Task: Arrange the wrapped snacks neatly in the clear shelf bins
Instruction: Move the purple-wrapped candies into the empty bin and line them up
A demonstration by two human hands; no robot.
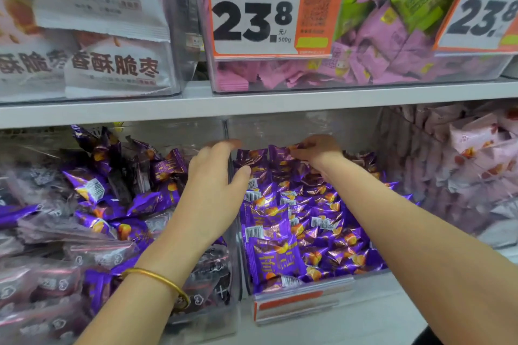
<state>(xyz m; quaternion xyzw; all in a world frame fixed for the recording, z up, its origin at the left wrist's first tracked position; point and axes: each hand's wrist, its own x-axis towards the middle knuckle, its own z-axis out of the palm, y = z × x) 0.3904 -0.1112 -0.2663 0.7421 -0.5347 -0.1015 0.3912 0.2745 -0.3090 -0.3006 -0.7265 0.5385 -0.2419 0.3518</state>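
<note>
Purple foil-wrapped snacks (302, 213) fill the middle clear bin (302, 126) on the lower shelf. My left hand (215, 182) hovers over the clear wall between the left and middle bins, fingers spread and relaxed, holding nothing. My right hand (316, 151) reaches deep into the middle bin and pinches the top edge of a purple snack (283, 152) standing in the back row. The left bin (196, 134) holds more purple snacks (89, 187) mixed with dark translucent packets (56, 283).
A grey shelf board (252, 103) runs just above my hands. Above it stand a bin of pink and green packets (392, 45) with an orange price tag (269, 5), and white bags (98, 8) at left. Pale pink packets (462, 162) fill the right bin.
</note>
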